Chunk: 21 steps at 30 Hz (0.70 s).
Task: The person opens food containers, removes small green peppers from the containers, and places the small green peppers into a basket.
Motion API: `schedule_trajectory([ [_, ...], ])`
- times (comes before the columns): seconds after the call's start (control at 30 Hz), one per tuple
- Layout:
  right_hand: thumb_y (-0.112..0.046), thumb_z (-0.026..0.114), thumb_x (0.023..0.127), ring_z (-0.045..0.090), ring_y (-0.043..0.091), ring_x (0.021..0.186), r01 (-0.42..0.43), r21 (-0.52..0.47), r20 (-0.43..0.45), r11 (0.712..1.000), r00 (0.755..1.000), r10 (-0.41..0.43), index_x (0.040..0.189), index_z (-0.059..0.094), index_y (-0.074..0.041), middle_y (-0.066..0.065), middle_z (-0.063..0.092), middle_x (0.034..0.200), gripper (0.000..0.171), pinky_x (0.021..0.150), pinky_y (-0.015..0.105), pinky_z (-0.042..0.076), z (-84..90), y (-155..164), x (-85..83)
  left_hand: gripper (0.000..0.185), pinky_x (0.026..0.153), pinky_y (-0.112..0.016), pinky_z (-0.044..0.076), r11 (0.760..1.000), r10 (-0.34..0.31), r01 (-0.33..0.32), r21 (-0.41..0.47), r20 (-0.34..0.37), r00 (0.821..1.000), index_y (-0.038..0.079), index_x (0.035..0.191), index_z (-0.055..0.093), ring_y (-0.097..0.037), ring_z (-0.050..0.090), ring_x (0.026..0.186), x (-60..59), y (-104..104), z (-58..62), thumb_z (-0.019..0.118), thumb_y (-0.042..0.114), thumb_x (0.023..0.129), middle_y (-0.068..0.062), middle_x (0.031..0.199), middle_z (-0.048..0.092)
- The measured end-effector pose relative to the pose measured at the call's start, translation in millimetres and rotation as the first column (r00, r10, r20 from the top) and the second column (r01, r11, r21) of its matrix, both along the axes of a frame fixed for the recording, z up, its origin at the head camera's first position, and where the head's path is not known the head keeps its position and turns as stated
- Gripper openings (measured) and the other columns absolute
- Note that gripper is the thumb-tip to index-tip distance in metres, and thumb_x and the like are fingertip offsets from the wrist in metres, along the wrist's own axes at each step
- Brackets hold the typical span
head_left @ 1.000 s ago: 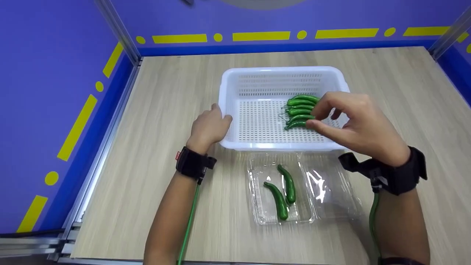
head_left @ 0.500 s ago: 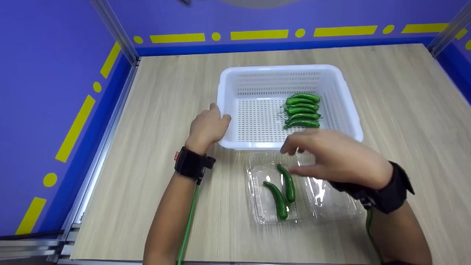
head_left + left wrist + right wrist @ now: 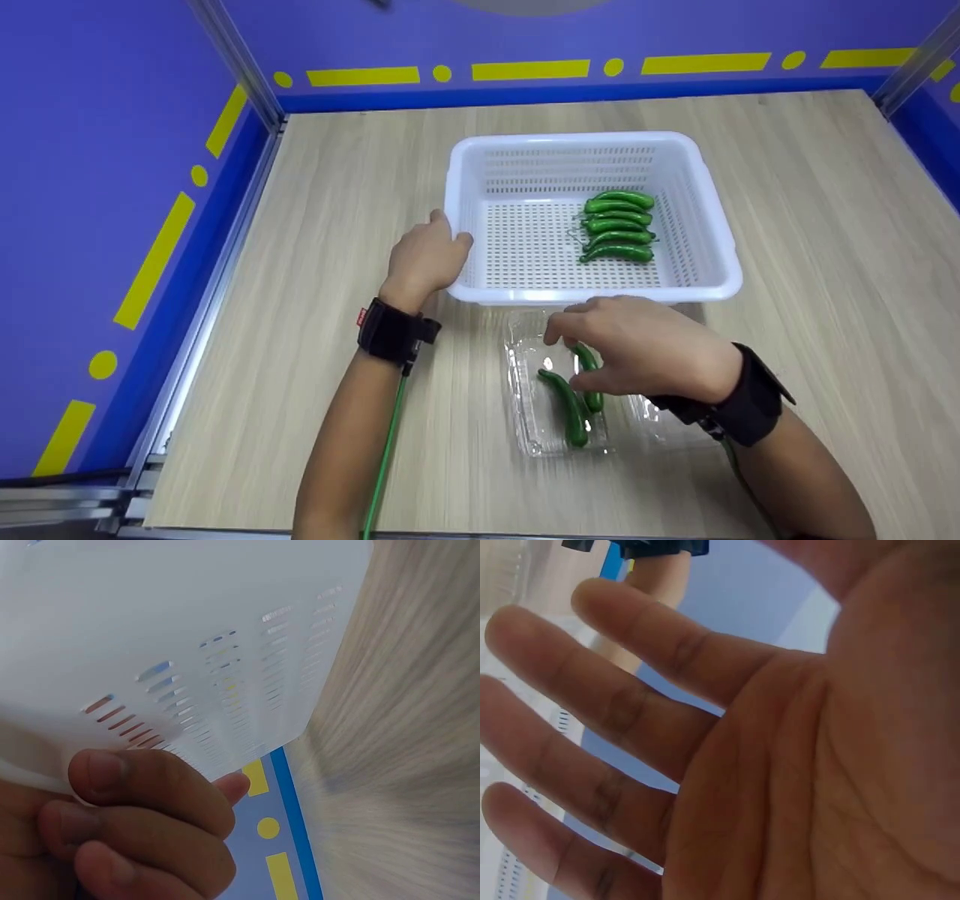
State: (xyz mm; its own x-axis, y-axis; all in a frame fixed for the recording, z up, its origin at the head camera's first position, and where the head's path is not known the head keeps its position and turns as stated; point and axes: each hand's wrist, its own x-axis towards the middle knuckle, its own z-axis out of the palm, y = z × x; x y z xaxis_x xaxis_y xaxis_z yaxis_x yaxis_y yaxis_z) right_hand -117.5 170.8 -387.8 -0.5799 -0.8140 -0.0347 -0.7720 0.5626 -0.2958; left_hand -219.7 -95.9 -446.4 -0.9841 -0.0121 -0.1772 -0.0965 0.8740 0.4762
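My left hand (image 3: 426, 255) grips the left rim of the white plastic basket (image 3: 592, 295), thumb over the inside and fingers curled against the outer wall in the left wrist view. Over the clear plastic clamshell box (image 3: 525, 427) hovers my right hand (image 3: 637, 345), fingers spread and palm bare in the right wrist view. Two green chili peppers lie in the box: the nearer one (image 3: 566, 409) shows whole, while the other chili pepper (image 3: 592, 401) is partly covered by the right hand. Inside the basket, several green chili peppers (image 3: 619, 225) are lined up in a row toward the right.
The box stands on the wooden table (image 3: 360, 187) just in front of the basket, its lid (image 3: 667, 427) folded out to the right under the right forearm. Blue walls (image 3: 97, 150) with yellow marks border the table at the back and sides.
My right hand has come out of the basket, moving toward me and left until it is over the clear box. The left hand has kept its hold on the rim.
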Motion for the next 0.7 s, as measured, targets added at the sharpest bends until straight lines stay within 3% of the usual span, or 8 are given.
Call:
schedule_trajectory([
  [0.17,-0.024,0.085,0.075,0.068,0.012,0.083,-0.020,0.017,0.001,1.000,1.000,0.019,0.106,0.069,-0.016,-0.006,0.072,0.092,0.036,0.072,0.033,0.055,-7.1,-7.3,0.4,0.057,0.064,-0.041,0.048,1.000,-0.001,0.001,0.002,-0.005,1.000,-0.004,0.137,0.047,-0.028,0.065,0.080,-0.5,0.2,0.5,0.043,0.040,0.101,-0.014,0.095,0.066],
  [0.4,-0.025,0.086,0.072,0.071,0.020,0.082,-0.025,0.087,0.006,0.996,1.000,0.025,0.106,0.071,-0.015,0.000,0.076,0.096,0.039,0.072,0.038,0.057,-25.5,-23.8,1.3,0.059,0.065,-0.042,0.049,1.000,0.005,-0.005,-0.004,0.000,1.000,-0.005,0.138,0.046,-0.028,0.065,0.081,0.5,-0.4,0.4,0.044,0.041,0.101,-0.015,0.097,0.066],
  [0.53,-0.016,0.081,0.070,0.071,0.022,0.083,-0.014,0.125,0.029,0.992,1.000,0.010,0.105,0.071,-0.014,0.001,0.076,0.098,0.036,0.073,0.040,0.057,-35.6,-30.4,1.0,0.060,0.066,-0.042,0.049,1.000,0.006,-0.006,-0.007,0.008,1.000,-0.005,0.141,0.045,-0.028,0.065,0.082,0.7,-0.4,0.7,0.043,0.041,0.102,-0.016,0.099,0.066],
  [0.7,-0.009,0.076,0.068,0.067,0.019,0.076,0.016,0.165,0.017,0.986,1.000,-0.019,0.094,0.068,-0.015,-0.003,0.070,0.086,0.028,0.066,0.039,0.055,-44.9,-35.5,0.4,0.060,0.067,-0.042,0.049,1.000,0.001,-0.001,-0.005,0.007,1.000,-0.005,0.140,0.045,-0.029,0.065,0.082,0.4,0.1,2.0,0.043,0.041,0.101,-0.015,0.098,0.066],
])
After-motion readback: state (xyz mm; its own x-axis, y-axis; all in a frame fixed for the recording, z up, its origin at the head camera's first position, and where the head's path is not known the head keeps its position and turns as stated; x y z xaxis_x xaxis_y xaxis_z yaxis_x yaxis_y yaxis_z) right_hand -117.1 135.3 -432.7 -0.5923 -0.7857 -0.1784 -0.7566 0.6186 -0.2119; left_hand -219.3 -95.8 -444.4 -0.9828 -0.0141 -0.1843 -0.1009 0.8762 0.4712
